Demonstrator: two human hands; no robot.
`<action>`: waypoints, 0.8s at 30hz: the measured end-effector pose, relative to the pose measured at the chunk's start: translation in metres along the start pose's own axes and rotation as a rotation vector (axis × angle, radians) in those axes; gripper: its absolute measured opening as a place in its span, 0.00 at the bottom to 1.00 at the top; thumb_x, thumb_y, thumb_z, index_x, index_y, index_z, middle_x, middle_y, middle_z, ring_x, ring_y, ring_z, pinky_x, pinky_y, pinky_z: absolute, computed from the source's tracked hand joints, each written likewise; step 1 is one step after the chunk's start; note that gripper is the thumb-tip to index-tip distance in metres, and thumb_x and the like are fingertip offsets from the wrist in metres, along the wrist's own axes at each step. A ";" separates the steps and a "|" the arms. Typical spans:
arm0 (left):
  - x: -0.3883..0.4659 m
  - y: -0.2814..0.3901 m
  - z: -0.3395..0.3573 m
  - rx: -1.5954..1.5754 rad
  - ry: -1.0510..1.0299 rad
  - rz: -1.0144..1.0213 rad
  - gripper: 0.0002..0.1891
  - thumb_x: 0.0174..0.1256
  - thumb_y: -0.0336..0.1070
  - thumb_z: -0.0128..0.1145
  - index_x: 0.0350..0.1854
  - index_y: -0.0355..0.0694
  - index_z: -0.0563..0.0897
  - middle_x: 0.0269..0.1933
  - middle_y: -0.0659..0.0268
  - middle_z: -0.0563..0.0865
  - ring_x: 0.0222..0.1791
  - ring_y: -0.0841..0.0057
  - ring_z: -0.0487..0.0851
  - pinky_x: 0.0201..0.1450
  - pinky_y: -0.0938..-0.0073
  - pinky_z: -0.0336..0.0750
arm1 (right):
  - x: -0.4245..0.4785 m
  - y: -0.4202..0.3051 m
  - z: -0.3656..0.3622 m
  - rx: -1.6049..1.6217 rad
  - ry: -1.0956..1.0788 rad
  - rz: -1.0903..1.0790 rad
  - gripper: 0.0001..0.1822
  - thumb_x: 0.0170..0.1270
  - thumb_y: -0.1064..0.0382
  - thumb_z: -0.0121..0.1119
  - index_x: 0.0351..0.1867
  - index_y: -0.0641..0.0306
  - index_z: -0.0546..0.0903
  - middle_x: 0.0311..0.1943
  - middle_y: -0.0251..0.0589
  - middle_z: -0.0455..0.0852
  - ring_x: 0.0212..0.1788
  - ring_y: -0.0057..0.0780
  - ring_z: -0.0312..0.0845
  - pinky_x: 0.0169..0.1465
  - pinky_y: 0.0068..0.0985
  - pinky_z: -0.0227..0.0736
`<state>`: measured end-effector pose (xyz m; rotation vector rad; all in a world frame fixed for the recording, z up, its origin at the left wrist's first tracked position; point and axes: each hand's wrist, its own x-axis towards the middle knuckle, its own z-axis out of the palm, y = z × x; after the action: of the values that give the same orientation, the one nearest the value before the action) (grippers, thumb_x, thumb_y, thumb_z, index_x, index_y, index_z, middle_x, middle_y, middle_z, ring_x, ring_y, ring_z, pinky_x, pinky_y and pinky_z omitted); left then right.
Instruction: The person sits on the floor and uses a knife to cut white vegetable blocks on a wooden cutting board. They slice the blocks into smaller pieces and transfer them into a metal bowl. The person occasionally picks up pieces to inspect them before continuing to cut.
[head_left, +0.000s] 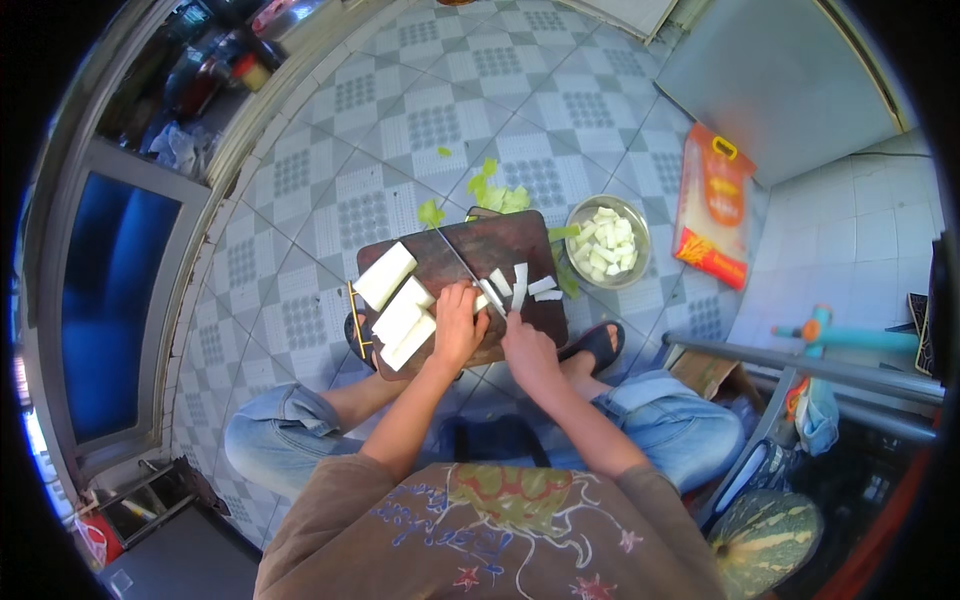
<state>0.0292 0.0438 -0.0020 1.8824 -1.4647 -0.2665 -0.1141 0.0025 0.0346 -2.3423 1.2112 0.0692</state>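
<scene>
My right hand (529, 349) is closed around the handle of a kitchen knife (469, 268), whose blade slants up and left across a dark wooden cutting board (517, 236). Just left of the blade, my left hand (456, 322) presses a pale piece of peeled vegetable (480, 301) against the board. Big peeled white chunks (386, 276) lie along the board's left side. Right of the blade are several thin cut strips (520, 286). A metal bowl (643, 247) holding cut pale pieces (606, 238) stands on the floor beyond the board's right edge.
Green leaf scraps (502, 196) lie on the tiled floor (435, 127) behind the board. A red plastic bag (716, 206) lies farther right, near a white cabinet or appliance (772, 82). My sandalled feet flank the board. A metal rack (780, 360) and a striped pumpkin (766, 541) are at lower right.
</scene>
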 end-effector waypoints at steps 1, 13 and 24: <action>0.000 0.000 0.001 -0.002 -0.003 0.003 0.19 0.46 0.24 0.63 0.44 0.35 0.76 0.51 0.53 0.76 0.51 0.52 0.73 0.55 0.58 0.69 | 0.009 -0.002 0.006 0.003 0.008 0.000 0.08 0.67 0.63 0.52 0.39 0.65 0.69 0.27 0.54 0.84 0.30 0.51 0.85 0.32 0.41 0.82; -0.001 -0.002 -0.006 0.008 -0.028 0.030 0.18 0.48 0.25 0.62 0.44 0.35 0.76 0.51 0.52 0.76 0.51 0.53 0.73 0.55 0.57 0.69 | 0.024 0.010 0.007 0.147 0.030 0.068 0.11 0.68 0.60 0.50 0.42 0.66 0.68 0.29 0.56 0.85 0.31 0.59 0.83 0.35 0.50 0.78; -0.001 0.002 -0.010 0.031 -0.029 0.010 0.17 0.48 0.24 0.63 0.43 0.35 0.76 0.47 0.53 0.76 0.49 0.53 0.73 0.53 0.58 0.70 | -0.015 -0.002 -0.013 0.029 0.012 0.014 0.10 0.67 0.62 0.52 0.42 0.65 0.68 0.30 0.54 0.83 0.30 0.54 0.84 0.33 0.43 0.81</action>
<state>0.0329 0.0483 0.0061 1.9023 -1.5056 -0.2688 -0.1237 0.0090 0.0509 -2.3124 1.2267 0.0428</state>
